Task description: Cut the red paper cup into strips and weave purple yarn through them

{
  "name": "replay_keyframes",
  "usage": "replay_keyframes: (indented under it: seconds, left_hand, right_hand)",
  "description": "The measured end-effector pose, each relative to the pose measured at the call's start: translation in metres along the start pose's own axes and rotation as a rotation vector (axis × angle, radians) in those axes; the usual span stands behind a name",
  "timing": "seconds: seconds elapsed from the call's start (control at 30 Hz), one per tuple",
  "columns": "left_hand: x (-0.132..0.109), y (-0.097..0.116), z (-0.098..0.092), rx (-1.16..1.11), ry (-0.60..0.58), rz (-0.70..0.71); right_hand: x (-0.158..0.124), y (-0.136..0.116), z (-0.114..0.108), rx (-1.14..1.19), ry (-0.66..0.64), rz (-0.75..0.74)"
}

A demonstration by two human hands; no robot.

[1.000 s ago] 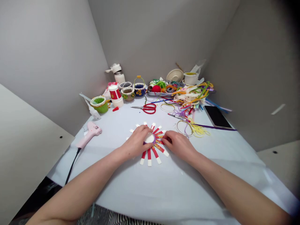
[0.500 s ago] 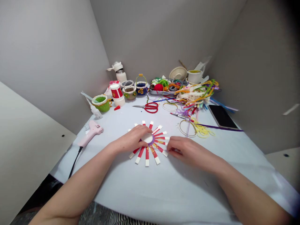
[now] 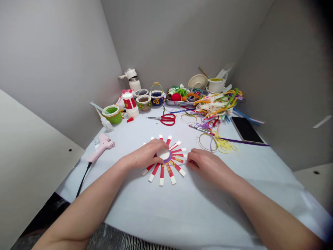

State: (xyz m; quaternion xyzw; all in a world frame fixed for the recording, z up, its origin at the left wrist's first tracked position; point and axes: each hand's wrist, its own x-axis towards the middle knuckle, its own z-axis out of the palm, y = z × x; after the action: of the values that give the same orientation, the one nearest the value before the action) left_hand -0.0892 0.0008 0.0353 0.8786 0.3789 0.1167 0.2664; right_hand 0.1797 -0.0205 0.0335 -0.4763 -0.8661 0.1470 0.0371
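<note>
A paper cup cut into flat red-and-white strips [image 3: 161, 172] lies fanned out on the table like a sun, with gold print on some strips. Purple yarn [image 3: 170, 157] rings its round white base. My left hand [image 3: 147, 153] grips that base from the left, thumb and fingers around its edge, covering the strips on that side. Just past the right-hand strip tips, my right hand [image 3: 205, 162] is closed in a pinch on the yarn, which runs thinly from the cup to the fingertips.
Red-handled scissors [image 3: 168, 119] lie behind the cup. A pink glue gun [image 3: 102, 147] is at left, near a green basket [image 3: 114, 116] and stacked paper cups [image 3: 130, 104]. Embroidery hoops [image 3: 208, 142], yellow yarn [image 3: 226, 144] and a phone [image 3: 247, 129] lie at right.
My right hand has shifted slightly up and right, still pinching the yarn. The fanned cup has turned a little under my left hand, which keeps its place.
</note>
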Motion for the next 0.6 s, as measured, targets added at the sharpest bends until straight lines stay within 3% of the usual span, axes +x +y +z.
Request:
replay_keyframes:
  seconds: [0.23,0.33,0.6]
  left_hand:
    - [0.001,0.01,-0.001,-0.02,-0.048,0.057]
    - [0.001,0.013,0.0,-0.014,-0.047,0.063]
    - [-0.001,0.021,0.013,0.045,0.116,0.069]
  right_hand:
    - [0.019,0.008,0.021,0.157,0.197,0.091]
    - [0.022,0.008,0.026,0.189,0.199,0.104]
    - [0.023,0.005,0.023,0.196,0.197,0.137]
